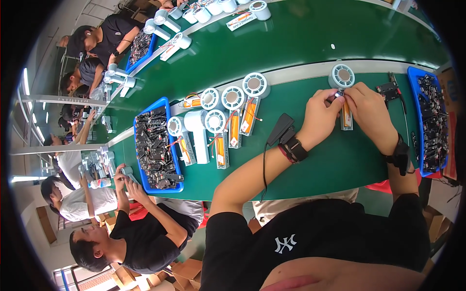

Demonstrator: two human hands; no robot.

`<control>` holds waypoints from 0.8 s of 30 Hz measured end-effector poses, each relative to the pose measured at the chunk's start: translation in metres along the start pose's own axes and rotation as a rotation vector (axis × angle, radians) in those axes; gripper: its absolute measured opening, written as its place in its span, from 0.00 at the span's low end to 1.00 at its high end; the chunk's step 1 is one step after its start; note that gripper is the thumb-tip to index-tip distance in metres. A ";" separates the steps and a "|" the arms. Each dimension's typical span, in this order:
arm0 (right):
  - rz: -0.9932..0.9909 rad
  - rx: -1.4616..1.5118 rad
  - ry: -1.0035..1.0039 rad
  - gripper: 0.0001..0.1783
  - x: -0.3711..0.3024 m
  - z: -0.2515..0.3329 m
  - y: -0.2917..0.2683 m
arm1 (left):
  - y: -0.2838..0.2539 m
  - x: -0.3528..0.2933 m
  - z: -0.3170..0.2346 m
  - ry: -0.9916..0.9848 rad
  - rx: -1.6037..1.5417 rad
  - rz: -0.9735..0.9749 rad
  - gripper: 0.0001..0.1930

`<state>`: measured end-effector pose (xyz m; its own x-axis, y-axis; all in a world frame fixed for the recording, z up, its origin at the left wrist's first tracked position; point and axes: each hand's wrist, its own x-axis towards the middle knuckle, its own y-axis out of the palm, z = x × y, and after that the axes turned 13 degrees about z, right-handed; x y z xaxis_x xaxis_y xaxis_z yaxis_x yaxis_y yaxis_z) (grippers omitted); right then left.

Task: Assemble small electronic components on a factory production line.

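Note:
A white handheld fan (342, 76) lies on the green bench with its round grille toward the far side. Its handle is uncovered and shows an orange battery (346, 116). My left hand (318, 115) is closed at the fan's neck, thumb and index finger pinching a small dark part (339, 93) with a silvery bit. From the other side my right hand (371, 114) meets it, fingertips closed at the same spot. Fingers hide most of that part, and what the right fingertips grip cannot be made out.
Left of my hands stand several part-built fans (233, 99) with batteries and wires. Blue trays of circuit boards (158, 150) (432, 121) flank the bench. A black corded device (281, 128) lies near my left wrist, a loose board (388, 91) at right. Co-workers (150, 233) sit at left.

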<state>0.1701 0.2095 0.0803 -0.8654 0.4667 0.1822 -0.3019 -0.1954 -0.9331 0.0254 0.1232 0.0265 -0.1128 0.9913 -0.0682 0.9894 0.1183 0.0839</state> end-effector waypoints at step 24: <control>0.292 0.189 0.133 0.10 -0.003 -0.001 -0.031 | -0.024 0.003 -0.028 -0.175 -0.280 0.179 0.15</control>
<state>0.1821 0.2151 0.1090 -0.8704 0.4731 -0.1360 -0.1297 -0.4870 -0.8637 -0.0011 0.1246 0.0525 0.1013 0.9756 -0.1946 0.9261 -0.0210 0.3767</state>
